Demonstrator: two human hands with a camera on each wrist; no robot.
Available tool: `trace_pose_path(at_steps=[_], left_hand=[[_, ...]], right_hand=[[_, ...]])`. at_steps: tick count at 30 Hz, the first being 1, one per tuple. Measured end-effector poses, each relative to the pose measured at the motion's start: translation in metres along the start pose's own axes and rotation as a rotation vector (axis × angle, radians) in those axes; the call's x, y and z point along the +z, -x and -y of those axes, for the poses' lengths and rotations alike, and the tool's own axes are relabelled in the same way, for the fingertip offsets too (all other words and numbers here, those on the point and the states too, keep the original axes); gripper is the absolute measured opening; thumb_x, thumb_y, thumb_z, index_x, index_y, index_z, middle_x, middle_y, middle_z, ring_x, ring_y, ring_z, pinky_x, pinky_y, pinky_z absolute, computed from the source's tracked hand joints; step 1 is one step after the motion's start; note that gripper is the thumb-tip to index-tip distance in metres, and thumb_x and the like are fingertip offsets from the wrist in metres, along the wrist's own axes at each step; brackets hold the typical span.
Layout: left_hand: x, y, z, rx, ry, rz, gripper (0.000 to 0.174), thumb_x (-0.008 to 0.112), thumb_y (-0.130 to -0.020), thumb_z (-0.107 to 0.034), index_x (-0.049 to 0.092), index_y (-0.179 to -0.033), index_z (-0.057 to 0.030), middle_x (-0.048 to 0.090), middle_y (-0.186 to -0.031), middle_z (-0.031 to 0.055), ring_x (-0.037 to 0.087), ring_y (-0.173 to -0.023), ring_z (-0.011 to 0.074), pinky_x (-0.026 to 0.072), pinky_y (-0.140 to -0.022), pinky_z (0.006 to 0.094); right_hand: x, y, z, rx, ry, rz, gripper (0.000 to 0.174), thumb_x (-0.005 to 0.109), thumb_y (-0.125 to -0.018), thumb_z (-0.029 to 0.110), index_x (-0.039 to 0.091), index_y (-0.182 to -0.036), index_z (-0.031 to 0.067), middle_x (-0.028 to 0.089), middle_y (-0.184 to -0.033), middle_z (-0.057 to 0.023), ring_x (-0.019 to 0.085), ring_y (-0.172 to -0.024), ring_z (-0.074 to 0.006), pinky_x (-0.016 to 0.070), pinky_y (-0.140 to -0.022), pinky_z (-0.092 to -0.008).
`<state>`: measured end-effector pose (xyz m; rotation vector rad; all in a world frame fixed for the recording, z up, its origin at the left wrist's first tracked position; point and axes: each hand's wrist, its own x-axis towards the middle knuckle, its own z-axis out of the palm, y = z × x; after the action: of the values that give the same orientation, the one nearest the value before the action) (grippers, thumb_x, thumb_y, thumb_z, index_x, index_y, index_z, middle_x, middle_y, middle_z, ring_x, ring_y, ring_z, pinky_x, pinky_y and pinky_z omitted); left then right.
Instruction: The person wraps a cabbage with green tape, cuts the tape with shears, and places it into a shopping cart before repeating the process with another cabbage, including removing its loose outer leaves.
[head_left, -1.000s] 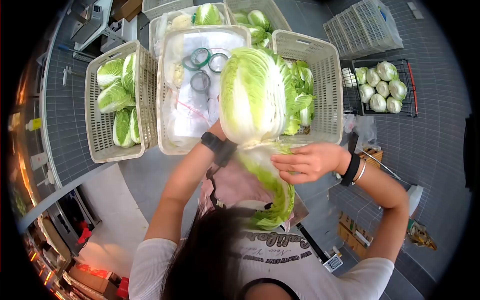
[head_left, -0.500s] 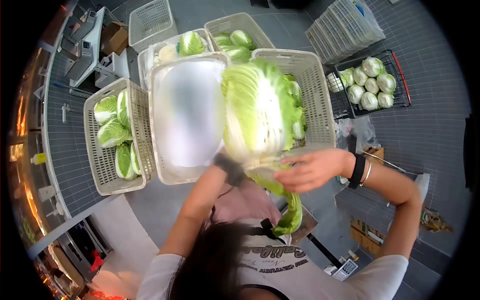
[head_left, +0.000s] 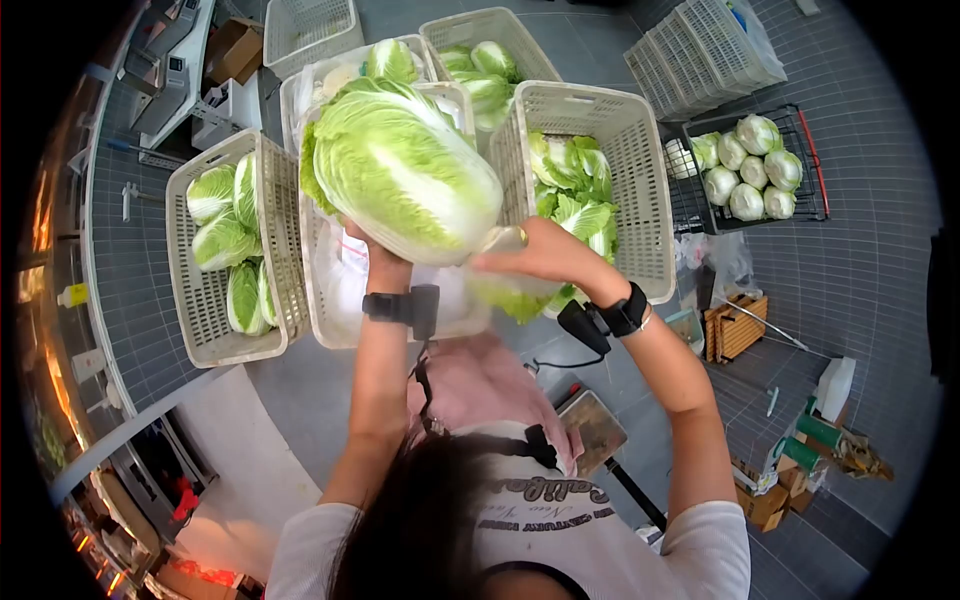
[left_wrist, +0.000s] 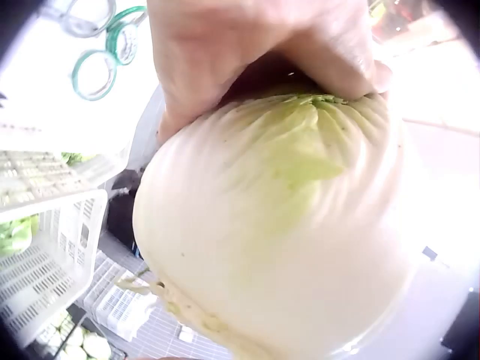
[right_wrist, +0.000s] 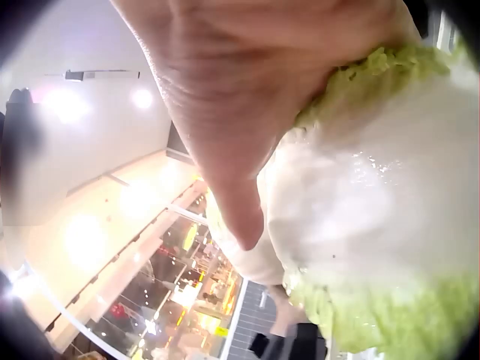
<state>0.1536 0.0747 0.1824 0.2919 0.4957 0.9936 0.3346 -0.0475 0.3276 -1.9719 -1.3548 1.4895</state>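
Note:
A large napa cabbage is held up over the lined crate, tilted with its leafy top to the far left and its cut base toward the right hand. My left hand grips it from beneath; in the left wrist view, the fingers and thumb spread over its pale side. By the base, my right hand holds an outer cabbage leaf, whose broad white rib lies along the palm and thumb in the right wrist view. The leaf's green end hangs blurred below this hand in the head view.
The right crate contains loose green leaves. A left crate and a back crate hold whole cabbages. Tape rolls lie on the lined crate's white sheet. At far right, a black basket carries several trimmed cabbages.
The cabbage has swung left over the lined crate and tilted. My right hand has moved forward and left with the leaf, which hung against the person's front before.

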Motion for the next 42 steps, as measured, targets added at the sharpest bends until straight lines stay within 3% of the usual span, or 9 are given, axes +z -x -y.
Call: trace_pose_path(at_steps=[6, 13, 21, 25, 31, 35, 36, 38, 42], left_hand=[[0.001, 0.018, -0.011, 0.176, 0.044, -0.035, 0.063, 0.036, -0.092, -0.056, 0.042, -0.136, -0.0117, 0.052, -0.131, 0.0094, 0.053, -0.117, 0.0253, 0.0481, -0.097, 0.0402], [-0.021, 0.034, -0.006, -0.040, 0.088, -0.093, 0.078, 0.032, -0.087, -0.071, 0.036, -0.141, -0.0139, 0.046, -0.138, 0.0085, 0.049, -0.123, 0.0250, 0.0432, -0.102, 0.0411], [-0.014, 0.047, -0.003, -0.323, 0.159, 0.076, 0.080, 0.032, -0.087, -0.072, 0.035, -0.142, -0.0138, 0.045, -0.138, 0.0082, 0.048, -0.124, 0.0248, 0.0430, -0.102, 0.0413], [-0.013, 0.048, 0.000, -0.367, 0.130, 0.066, 0.080, 0.032, -0.086, -0.072, 0.035, -0.142, -0.0137, 0.045, -0.139, 0.0081, 0.047, -0.124, 0.0247, 0.0429, -0.103, 0.0414], [-0.020, 0.032, -0.027, -0.324, 0.076, 0.006, 0.082, 0.033, -0.086, -0.073, 0.034, -0.142, -0.0136, 0.044, -0.139, 0.0079, 0.047, -0.125, 0.0246, 0.0428, -0.103, 0.0415], [-0.024, 0.028, -0.042, -0.297, 0.063, 0.006, 0.082, 0.033, -0.086, -0.073, 0.034, -0.142, -0.0135, 0.044, -0.140, 0.0077, 0.046, -0.125, 0.0245, 0.0427, -0.103, 0.0416], [-0.027, 0.028, -0.041, -0.314, 0.075, 0.053, 0.082, 0.033, -0.086, -0.073, 0.034, -0.142, -0.0135, 0.044, -0.140, 0.0077, 0.046, -0.125, 0.0245, 0.0427, -0.103, 0.0417], [-0.039, 0.029, -0.039, -0.369, 0.157, 0.239, 0.083, 0.039, -0.087, -0.069, 0.023, -0.146, -0.0127, 0.037, -0.144, 0.0080, 0.039, -0.130, 0.0243, 0.0387, -0.105, 0.0407], [-0.012, 0.050, -0.040, -0.146, -0.672, 0.150, 0.089, 0.053, -0.085, -0.064, 0.013, -0.149, -0.0168, 0.026, -0.148, 0.0101, 0.031, -0.134, 0.0256, 0.0346, -0.106, 0.0417]], right_hand=[[0.048, -0.025, -0.026, -0.206, -0.179, -0.240, 0.039, 0.073, -0.076, 0.039, 0.072, -0.091, 0.0035, 0.070, -0.076, -0.0136, 0.065, -0.068, -0.0181, 0.0496, -0.066, -0.0326], [0.049, -0.016, 0.001, -0.042, -0.022, -0.029, 0.034, 0.072, -0.077, 0.033, 0.072, -0.091, 0.0030, 0.069, -0.073, -0.0117, 0.063, -0.063, -0.0141, 0.0487, -0.062, -0.0299], [0.062, -0.014, 0.009, -0.347, -0.198, 0.192, 0.031, 0.072, -0.080, 0.031, 0.071, -0.094, 0.0040, 0.069, -0.074, -0.0060, 0.059, -0.065, -0.0115, 0.0489, -0.065, -0.0289], [0.035, -0.002, 0.006, -0.109, -0.079, 0.366, 0.028, 0.074, -0.081, 0.027, 0.068, -0.086, 0.0006, 0.058, -0.061, -0.0005, 0.045, -0.055, -0.0074, 0.0387, -0.052, -0.0267], [-0.020, 0.009, -0.081, 0.103, 0.190, -0.081, 0.041, 0.071, -0.082, 0.032, 0.065, -0.104, -0.0018, 0.067, -0.078, -0.0158, 0.063, -0.068, -0.0204, 0.0494, -0.066, -0.0319], [0.006, -0.010, -0.139, -0.094, 0.447, -0.685, 0.061, 0.063, -0.089, 0.032, 0.039, -0.141, 0.0101, 0.045, -0.139, -0.0203, 0.048, -0.125, -0.0281, 0.0430, -0.099, -0.0387], [0.021, -0.015, -0.105, -0.028, -0.321, -0.450, 0.070, 0.060, -0.090, 0.034, 0.026, -0.146, 0.0093, 0.034, -0.146, -0.0187, 0.040, -0.130, -0.0330, 0.0364, -0.105, -0.0427], [0.032, -0.016, -0.068, -0.046, -0.560, -0.339, 0.068, 0.061, -0.090, 0.034, 0.031, -0.144, 0.0054, 0.039, -0.143, -0.0161, 0.046, -0.125, -0.0245, 0.0417, -0.099, -0.0387], [0.082, -0.065, -0.072, -0.136, -0.879, -0.096, 0.068, 0.054, -0.092, 0.043, 0.029, -0.145, 0.0076, 0.041, -0.142, -0.0158, 0.049, -0.123, -0.0260, 0.0442, -0.099, -0.0412]])
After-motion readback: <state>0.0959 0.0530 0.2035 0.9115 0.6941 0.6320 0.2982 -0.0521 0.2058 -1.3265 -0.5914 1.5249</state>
